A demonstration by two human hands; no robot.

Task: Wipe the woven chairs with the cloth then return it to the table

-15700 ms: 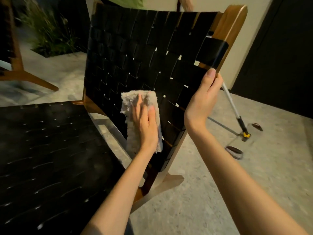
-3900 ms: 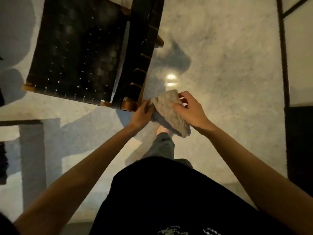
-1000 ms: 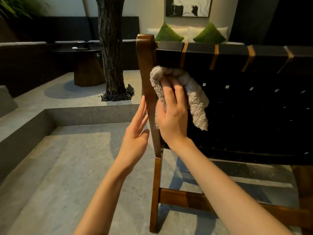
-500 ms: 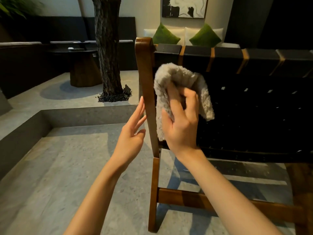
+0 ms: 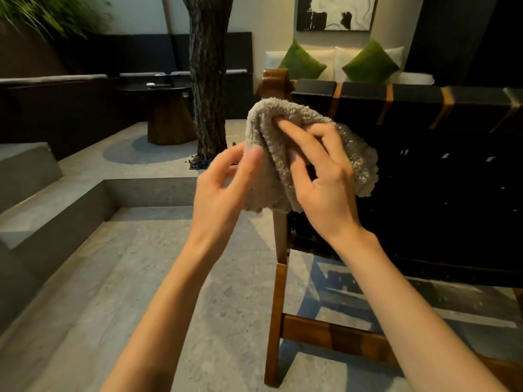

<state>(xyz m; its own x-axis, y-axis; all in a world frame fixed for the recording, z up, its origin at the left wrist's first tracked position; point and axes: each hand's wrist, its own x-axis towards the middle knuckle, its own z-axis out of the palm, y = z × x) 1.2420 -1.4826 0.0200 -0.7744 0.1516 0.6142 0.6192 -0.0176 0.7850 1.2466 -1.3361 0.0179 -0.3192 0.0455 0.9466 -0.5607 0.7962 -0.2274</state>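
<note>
A rough-barked tree trunk [image 5: 208,77] is seen rising from the grey stone floor [image 5: 135,284], with dark pebbles [image 5: 198,162] heaped at its base. Concrete steps [image 5: 36,199] are set along the left side. Green foliage [image 5: 42,15] is seen at the upper left. Two green cushions [image 5: 301,63] are propped against white ones [image 5: 334,59] on a seat by the far wall, and a black-and-white abstract picture [image 5: 336,12] is hung above them. A dark low wall [image 5: 56,108] is run across the background.
</note>
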